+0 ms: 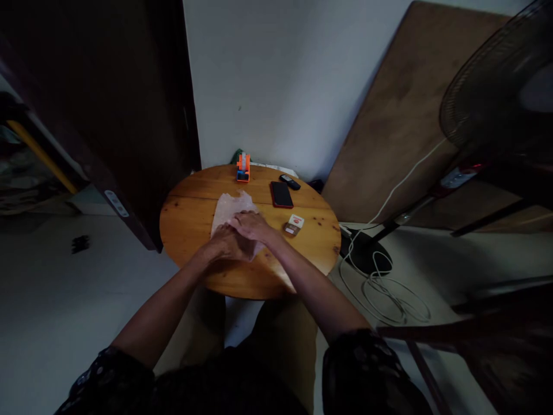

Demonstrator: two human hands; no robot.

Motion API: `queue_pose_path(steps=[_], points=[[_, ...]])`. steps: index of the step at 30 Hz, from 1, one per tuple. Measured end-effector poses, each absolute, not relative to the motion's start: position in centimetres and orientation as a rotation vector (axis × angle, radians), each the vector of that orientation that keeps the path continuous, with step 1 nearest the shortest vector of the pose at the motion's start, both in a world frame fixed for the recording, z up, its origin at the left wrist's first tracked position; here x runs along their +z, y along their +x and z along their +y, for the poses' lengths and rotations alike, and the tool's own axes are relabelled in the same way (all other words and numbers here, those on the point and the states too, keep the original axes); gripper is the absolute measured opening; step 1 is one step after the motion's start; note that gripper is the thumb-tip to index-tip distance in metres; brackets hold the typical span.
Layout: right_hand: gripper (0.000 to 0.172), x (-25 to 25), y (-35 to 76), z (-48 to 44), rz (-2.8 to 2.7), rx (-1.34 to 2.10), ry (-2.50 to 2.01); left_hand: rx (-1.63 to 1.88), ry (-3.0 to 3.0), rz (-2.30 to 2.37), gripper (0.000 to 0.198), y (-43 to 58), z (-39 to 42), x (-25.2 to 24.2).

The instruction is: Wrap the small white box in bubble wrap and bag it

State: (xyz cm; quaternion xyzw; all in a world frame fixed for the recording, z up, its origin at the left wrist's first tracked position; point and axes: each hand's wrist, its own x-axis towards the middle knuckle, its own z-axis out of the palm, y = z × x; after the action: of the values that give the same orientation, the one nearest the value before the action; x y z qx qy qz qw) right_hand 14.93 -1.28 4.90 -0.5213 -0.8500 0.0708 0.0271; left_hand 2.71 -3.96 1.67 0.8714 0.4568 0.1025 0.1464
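A sheet of translucent bubble wrap (231, 206) lies on the round wooden table, its far edge ragged. My left hand (230, 244) is on its near part, fingers bent around the wrap and partly hidden by the other hand. Just beyond, my right hand (252, 225) reaches across from the right, its fingers closed over the plastic beside my left fingers. A corner of the wrap shows below both hands. Whether anything lies inside the wrap is hidden. A small brown and white box (294, 225) sits to the right of my right hand.
Toward the back of the table (190, 202) stand an orange tape dispenser (243, 167), a dark phone with a red edge (281, 195) and a black handset (290, 182). A pedestal fan (496, 86) with a coiled white cord is on the right; a dark door (108, 86) is left.
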Motion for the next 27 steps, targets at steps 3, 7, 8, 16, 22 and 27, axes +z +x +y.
queue_pose_path(steps=[3,7,8,16,22,27], points=[[0.04,4.4,19.4,-1.7,-2.59,0.243,-1.597,0.195,2.525,1.335,0.087,1.4,-4.6,1.6],[0.047,3.3,23.1,-3.1,-2.589,0.311,-1.535,0.148,2.518,1.3,0.095,0.5,-4.4,1.1],[0.052,3.1,23.5,-3.4,-2.589,0.326,-1.525,0.156,2.516,1.285,0.097,0.3,-4.3,1.0],[0.067,2.2,23.7,-3.2,-2.531,0.381,-1.591,0.437,2.399,1.301,0.079,-1.3,-3.5,0.2],[0.075,1.2,23.9,-2.5,-2.499,0.405,-1.647,0.375,2.501,1.336,0.078,-0.8,-3.2,-0.2],[0.076,1.4,23.6,-3.0,-2.479,0.419,-1.666,0.368,2.605,1.271,0.067,1.4,-3.3,0.4]])
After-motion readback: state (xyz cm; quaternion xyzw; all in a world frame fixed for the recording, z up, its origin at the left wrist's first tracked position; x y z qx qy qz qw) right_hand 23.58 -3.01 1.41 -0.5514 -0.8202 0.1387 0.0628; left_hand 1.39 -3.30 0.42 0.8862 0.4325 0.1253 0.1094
